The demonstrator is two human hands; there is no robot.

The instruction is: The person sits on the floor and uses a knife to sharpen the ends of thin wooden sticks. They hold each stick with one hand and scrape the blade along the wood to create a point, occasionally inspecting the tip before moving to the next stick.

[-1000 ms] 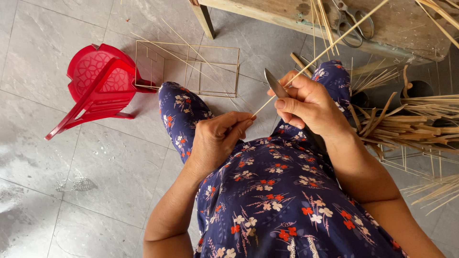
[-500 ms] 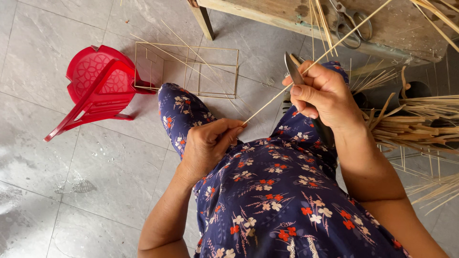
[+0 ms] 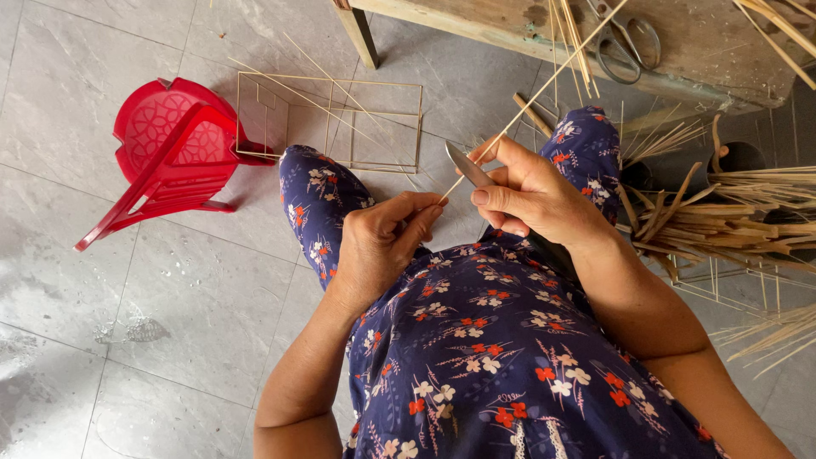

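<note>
The near end of a thin bamboo stick [image 3: 527, 117] is pinched between the fingertips of the left hand [image 3: 382, 246]. A knife [image 3: 469, 165] is gripped in the closed right hand [image 3: 531, 194], its blade laid against the stick just beyond the left fingertips. Past the hands, the stick is stretched toward a wooden bench [image 3: 680, 51] where scissors [image 3: 627, 42] are lying. A red plastic chair [image 3: 166, 149] is seen well apart on the left.

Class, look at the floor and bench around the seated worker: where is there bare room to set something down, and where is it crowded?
Bare: grey floor tiles below the red plastic chair, left of the knees. Crowded: bamboo strips at right, stick frame ahead, bench with scissors.
</note>
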